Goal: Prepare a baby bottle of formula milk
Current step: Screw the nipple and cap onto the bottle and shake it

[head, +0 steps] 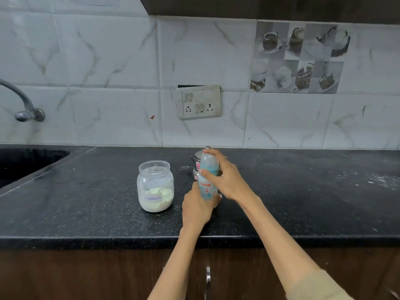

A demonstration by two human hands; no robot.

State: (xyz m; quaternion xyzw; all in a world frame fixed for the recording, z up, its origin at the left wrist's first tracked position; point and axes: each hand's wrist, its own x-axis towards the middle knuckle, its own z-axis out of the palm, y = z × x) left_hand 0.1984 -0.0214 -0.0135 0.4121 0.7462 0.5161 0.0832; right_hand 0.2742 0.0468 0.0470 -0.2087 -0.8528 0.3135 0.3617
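Head view of a dark speckled counter (86,204) against a tiled wall. The baby bottle (208,177), pale blue with the printed name "LuvLap", stands upright near the middle of the counter, held by both hands. The left hand (198,207) is wrapped around the bottle's lower body from the near side, its fingertips showing past the base on the right. The right hand (225,177) grasps the upper part, thumb against the teal collar and fingers curled over the clear domed cap. Directly behind the bottle stands a small metal kettle (195,163), mostly hidden; whether the two touch cannot be made out. Just to the left of the bottle, apart from it, sits a glass jar (155,186) with no lid, labelled "Formula" (pale powder fills roughly its lower third). A sink (26,163) is set into the counter at far left, with a tap (23,105) on the wall above it. A switch-and-socket plate (198,102) is mounted on the tiles behind the kettle.
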